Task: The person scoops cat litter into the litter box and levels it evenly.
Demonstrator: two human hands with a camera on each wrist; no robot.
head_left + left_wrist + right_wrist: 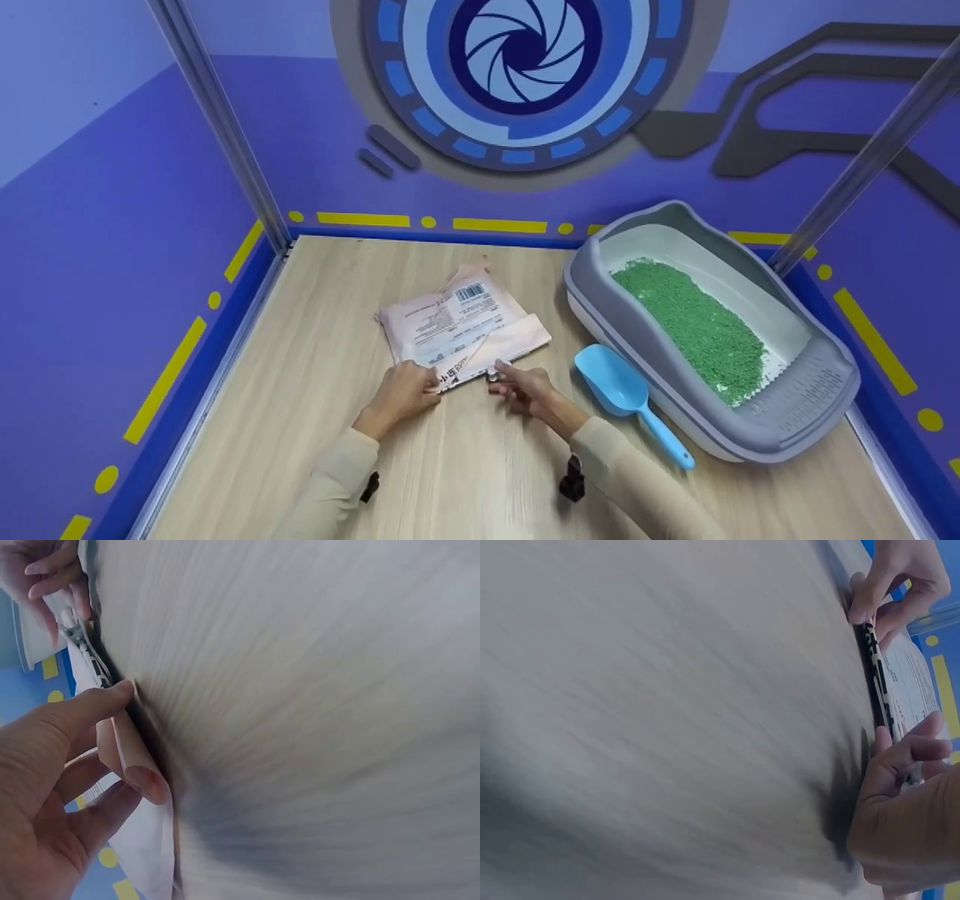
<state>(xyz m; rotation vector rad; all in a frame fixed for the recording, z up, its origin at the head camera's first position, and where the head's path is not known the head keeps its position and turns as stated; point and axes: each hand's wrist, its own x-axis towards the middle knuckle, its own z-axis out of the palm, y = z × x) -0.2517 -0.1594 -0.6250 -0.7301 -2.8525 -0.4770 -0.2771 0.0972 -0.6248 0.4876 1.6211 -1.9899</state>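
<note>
A flat pink bag (450, 322) with a barcode and printed text lies on the table, its near edge folded over into a flap. At the flap's left end, my left hand (405, 390) pinches the folded edge between thumb and fingers; the left wrist view shows the rolled layers of the bag (139, 757). Farther right along that edge, my right hand (531, 391) pinches a small whitish-grey clip (493, 373) against the fold. In the left wrist view the clip (75, 633) sits at the edge; the right wrist view mostly hides it behind the fingers.
A grey and white litter tray (817, 382) holding green granules (690, 322) stands to the right. A blue scoop (615, 382) lies between it and my right arm. Walls with metal posts (225, 127) bound the wooden table (262, 405).
</note>
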